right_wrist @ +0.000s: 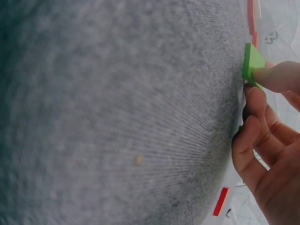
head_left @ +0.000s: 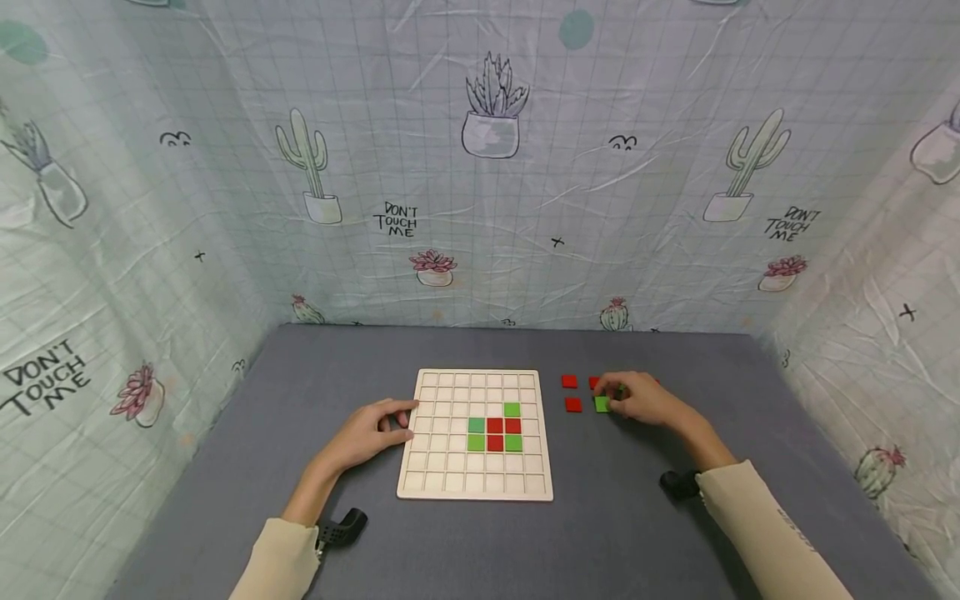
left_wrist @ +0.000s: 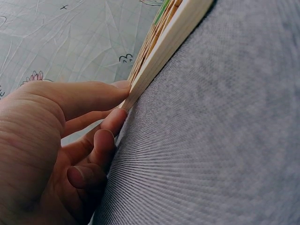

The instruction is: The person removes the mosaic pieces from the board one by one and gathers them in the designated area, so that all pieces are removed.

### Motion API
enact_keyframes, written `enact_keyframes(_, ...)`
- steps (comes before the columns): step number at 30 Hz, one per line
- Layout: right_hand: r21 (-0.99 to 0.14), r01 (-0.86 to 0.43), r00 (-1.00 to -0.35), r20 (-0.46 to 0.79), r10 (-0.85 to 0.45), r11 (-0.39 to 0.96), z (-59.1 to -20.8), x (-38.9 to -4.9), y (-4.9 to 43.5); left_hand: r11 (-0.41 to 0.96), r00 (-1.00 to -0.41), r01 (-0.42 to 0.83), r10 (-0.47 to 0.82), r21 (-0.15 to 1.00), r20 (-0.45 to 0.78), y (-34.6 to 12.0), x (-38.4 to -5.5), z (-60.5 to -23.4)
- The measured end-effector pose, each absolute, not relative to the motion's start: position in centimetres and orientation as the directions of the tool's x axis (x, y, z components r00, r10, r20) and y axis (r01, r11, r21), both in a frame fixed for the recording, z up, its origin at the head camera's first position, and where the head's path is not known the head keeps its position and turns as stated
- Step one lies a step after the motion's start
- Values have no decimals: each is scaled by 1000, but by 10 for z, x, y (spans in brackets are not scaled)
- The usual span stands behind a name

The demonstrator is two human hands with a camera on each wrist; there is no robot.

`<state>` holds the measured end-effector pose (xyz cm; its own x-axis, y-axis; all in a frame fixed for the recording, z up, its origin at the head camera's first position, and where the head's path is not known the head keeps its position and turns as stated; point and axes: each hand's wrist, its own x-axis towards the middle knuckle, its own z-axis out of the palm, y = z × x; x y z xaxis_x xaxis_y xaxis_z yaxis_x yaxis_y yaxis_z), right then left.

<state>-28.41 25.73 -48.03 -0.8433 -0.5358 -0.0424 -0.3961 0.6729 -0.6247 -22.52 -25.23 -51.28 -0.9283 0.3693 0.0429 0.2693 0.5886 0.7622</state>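
While my right hand [head_left: 647, 400] works right of centre in the head view, its thumb and curled fingers are pinching a green tile [head_left: 602, 405]; square, so no long axis to favour, and I can't tell whether it's off the table [head_left: 615, 508]. What counts now: the tile sits on that hand's left side, right at the fingertips. Two red tiles [head_left: 573, 405] come next leftward, one above the other, then the grid board [head_left: 437, 482], low centre of the frame. My right hand is plainly nearer the tile; my left hand [head_left: 366, 433] is across at the board's left edge, thumb and index finger apart, touching it. Behind it all, the printed backdrop [head_left: 525, 212] fills the upper frame.
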Motion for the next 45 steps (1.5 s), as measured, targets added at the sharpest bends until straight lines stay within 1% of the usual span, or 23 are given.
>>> enact_keyframes(11, -612, -356, -869, -61, -491, 706, -480, -283, 256, 585, -927, 268, 372, 765, 41, -251, -225, -511)
enact_keyframes(22, -579, -385, -866, -42, -498, 719, -481, -284, 257, 586, -928, 265, 371, 766, 37, -252, -225, -511)
enact_keyframes(28, -577, -406, -855, -32, -517, 708, -481, -284, 257, 593, -929, 271, 369, 758, 43, -252, -225, -512)
enact_keyframes(45, -592, -414, -848, -25, -529, 692, -479, -281, 256, 592, -929, 267, 367, 760, 41, -252, -225, -513)
